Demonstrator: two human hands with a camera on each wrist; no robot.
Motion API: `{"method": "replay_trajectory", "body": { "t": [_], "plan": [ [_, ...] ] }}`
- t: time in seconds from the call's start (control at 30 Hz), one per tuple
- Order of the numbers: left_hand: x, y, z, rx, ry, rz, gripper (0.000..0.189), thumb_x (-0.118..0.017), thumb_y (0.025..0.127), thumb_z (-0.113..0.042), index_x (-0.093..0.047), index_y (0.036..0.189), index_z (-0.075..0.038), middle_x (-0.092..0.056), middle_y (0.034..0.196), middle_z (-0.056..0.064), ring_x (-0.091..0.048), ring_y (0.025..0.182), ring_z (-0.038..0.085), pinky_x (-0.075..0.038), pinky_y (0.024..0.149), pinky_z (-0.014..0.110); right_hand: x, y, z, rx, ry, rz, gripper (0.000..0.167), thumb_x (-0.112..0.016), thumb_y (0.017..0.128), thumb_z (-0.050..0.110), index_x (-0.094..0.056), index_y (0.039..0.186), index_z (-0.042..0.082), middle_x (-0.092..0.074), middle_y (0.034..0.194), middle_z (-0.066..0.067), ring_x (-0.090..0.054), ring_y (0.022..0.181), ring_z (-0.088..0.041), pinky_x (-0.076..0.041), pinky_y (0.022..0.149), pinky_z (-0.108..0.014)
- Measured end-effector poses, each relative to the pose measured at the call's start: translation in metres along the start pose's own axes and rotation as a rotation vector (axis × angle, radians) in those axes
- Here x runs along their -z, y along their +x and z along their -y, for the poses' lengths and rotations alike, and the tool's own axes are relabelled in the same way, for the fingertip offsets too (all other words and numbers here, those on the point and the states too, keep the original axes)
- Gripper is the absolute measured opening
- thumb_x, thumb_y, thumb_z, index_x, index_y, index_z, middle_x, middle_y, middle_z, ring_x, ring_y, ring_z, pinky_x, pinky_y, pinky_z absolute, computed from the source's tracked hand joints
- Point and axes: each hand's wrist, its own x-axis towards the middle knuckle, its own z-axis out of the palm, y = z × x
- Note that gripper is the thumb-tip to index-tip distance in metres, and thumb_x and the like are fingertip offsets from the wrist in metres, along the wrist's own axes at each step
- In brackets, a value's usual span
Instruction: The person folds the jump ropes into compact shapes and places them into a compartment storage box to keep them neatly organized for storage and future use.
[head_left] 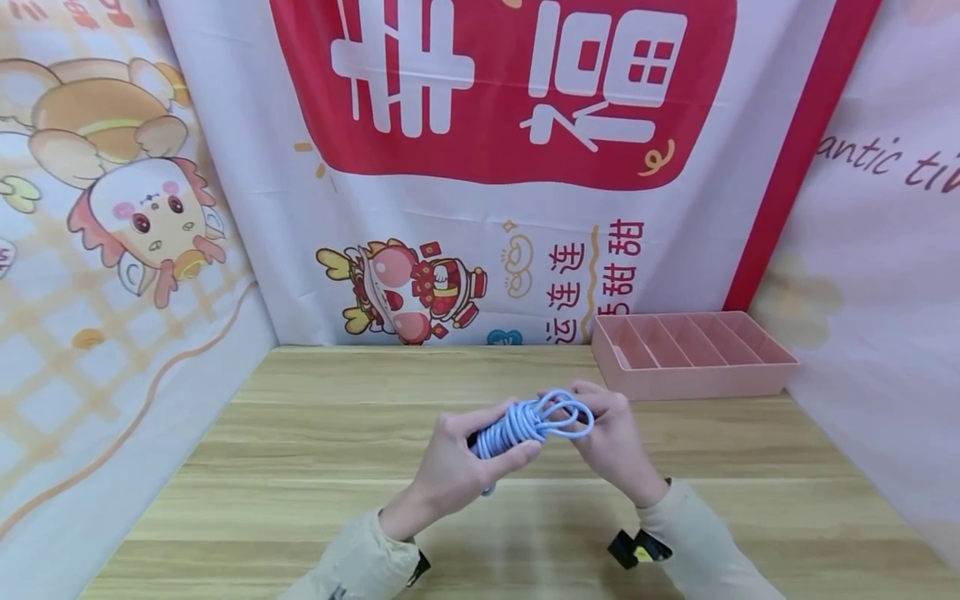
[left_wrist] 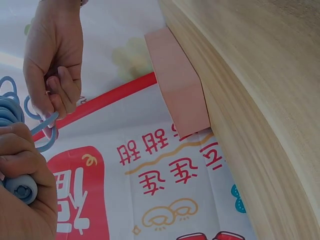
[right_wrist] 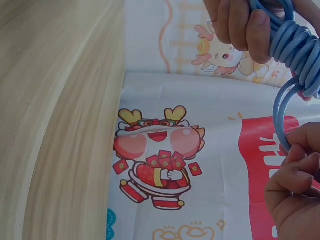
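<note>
A light-blue jump rope (head_left: 513, 429) is wound into a tight bundle, with loops sticking out at its right end. My left hand (head_left: 457, 462) grips the wrapped bundle, thumb along the near side. A round, capped handle end (left_wrist: 22, 190) pokes out of the left fist in the left wrist view. On the other side, my right hand (head_left: 611, 433) pinches a loop of the cord, clearest in the right wrist view, where the right fingers (right_wrist: 295, 170) close on it. Both hands are raised over the table, and part of the bundle is hidden by the left hand.
A pink divided box (head_left: 697, 379) stands at the table's back right corner, against the printed cloth wall (head_left: 525, 208). The wooden table (head_left: 315, 467) stretches below both hands. Printed cloths also hang at the left and right sides.
</note>
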Motion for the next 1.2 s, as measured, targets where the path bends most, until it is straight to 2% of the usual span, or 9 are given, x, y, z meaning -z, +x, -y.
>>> {"method": "replay_trajectory", "body": {
  "t": [0.2, 0.33, 0.5, 0.67, 0.77, 0.9, 1.0, 1.1, 1.2],
  "plan": [
    [-0.001, -0.001, -0.001, 0.048, 0.032, 0.010, 0.047, -0.079, 0.085, -0.024, -0.066, 0.127, -0.007, -0.071, 0.104, 0.003, -0.066, 0.078, 0.014, -0.056, 0.063, 0.031, 0.002, 0.005, 0.022, 0.046, -0.051, 0.022, 0.019, -0.074, 0.077, -0.017, -0.073, 0.095, -0.010, -0.068, 0.080, -0.008, -0.060, 0.068, -0.016, -0.051, 0.061, -0.021],
    [0.001, -0.001, 0.001, 0.066, 0.028, 0.013, 0.045, -0.079, 0.085, -0.023, -0.067, 0.126, -0.010, -0.071, 0.104, 0.001, -0.065, 0.077, 0.014, -0.056, 0.062, 0.031, 0.003, 0.005, 0.025, 0.069, -0.066, 0.029, 0.023, -0.076, 0.074, -0.018, -0.073, 0.095, -0.009, -0.066, 0.077, -0.007, -0.056, 0.065, -0.014, -0.049, 0.059, -0.021],
    [0.002, -0.001, 0.006, 0.086, 0.045, 0.027, 0.046, -0.078, 0.087, -0.027, -0.067, 0.127, -0.010, -0.071, 0.105, -0.002, -0.065, 0.079, 0.014, -0.056, 0.063, 0.031, 0.004, 0.006, 0.025, 0.058, -0.033, 0.035, 0.023, -0.074, 0.074, -0.020, -0.074, 0.092, -0.007, -0.066, 0.075, -0.010, -0.052, 0.062, -0.012, -0.046, 0.057, -0.022],
    [0.002, 0.000, 0.007, 0.119, 0.052, 0.057, 0.049, -0.077, 0.087, -0.033, -0.067, 0.128, -0.009, -0.070, 0.106, -0.004, -0.065, 0.079, 0.013, -0.056, 0.064, 0.031, 0.007, 0.006, 0.026, 0.012, -0.008, 0.066, 0.024, -0.076, 0.073, -0.019, -0.074, 0.094, -0.007, -0.070, 0.084, -0.005, -0.064, 0.069, -0.025, -0.053, 0.066, -0.026],
    [0.003, 0.000, 0.007, 0.138, 0.070, 0.068, 0.050, -0.077, 0.086, -0.037, -0.067, 0.127, -0.010, -0.071, 0.106, -0.005, -0.065, 0.078, 0.011, -0.056, 0.063, 0.030, 0.008, 0.006, 0.027, -0.005, 0.006, 0.094, 0.026, -0.077, 0.073, -0.018, -0.073, 0.097, -0.008, -0.071, 0.088, -0.006, -0.066, 0.074, -0.032, -0.054, 0.070, -0.029],
    [0.003, 0.001, 0.006, 0.164, 0.102, 0.066, 0.051, -0.077, 0.086, -0.041, -0.067, 0.127, -0.013, -0.071, 0.104, -0.005, -0.064, 0.077, 0.010, -0.055, 0.061, 0.030, 0.009, 0.006, 0.027, -0.013, -0.002, 0.123, 0.035, -0.077, 0.072, -0.018, -0.070, 0.105, -0.009, -0.070, 0.091, -0.010, -0.066, 0.077, -0.026, -0.055, 0.070, -0.028],
    [0.002, 0.001, 0.006, 0.188, 0.127, 0.064, 0.053, -0.076, 0.085, -0.044, -0.067, 0.127, -0.013, -0.071, 0.102, -0.005, -0.064, 0.075, 0.009, -0.055, 0.060, 0.029, 0.010, 0.006, 0.025, 0.000, -0.004, 0.135, 0.047, -0.076, 0.071, -0.020, -0.065, 0.116, -0.009, -0.066, 0.084, -0.008, -0.062, 0.070, -0.016, -0.053, 0.062, -0.025],
    [0.002, 0.001, 0.004, 0.229, 0.158, 0.074, 0.058, -0.074, 0.085, -0.050, -0.067, 0.128, -0.012, -0.071, 0.100, -0.005, -0.064, 0.072, 0.009, -0.055, 0.057, 0.028, 0.010, 0.006, 0.018, 0.045, 0.013, 0.144, 0.055, -0.076, 0.069, -0.021, -0.061, 0.121, -0.009, -0.059, 0.077, -0.006, -0.054, 0.062, -0.011, -0.049, 0.054, -0.024],
    [0.002, 0.000, 0.003, 0.283, 0.170, 0.087, 0.064, -0.072, 0.084, -0.055, -0.065, 0.130, -0.011, -0.071, 0.100, -0.004, -0.064, 0.072, 0.009, -0.055, 0.056, 0.028, 0.010, 0.004, 0.008, 0.063, 0.042, 0.173, 0.051, -0.077, 0.070, -0.021, -0.064, 0.118, -0.007, -0.066, 0.087, -0.010, -0.061, 0.072, -0.014, -0.054, 0.062, -0.025]
  ]
}}
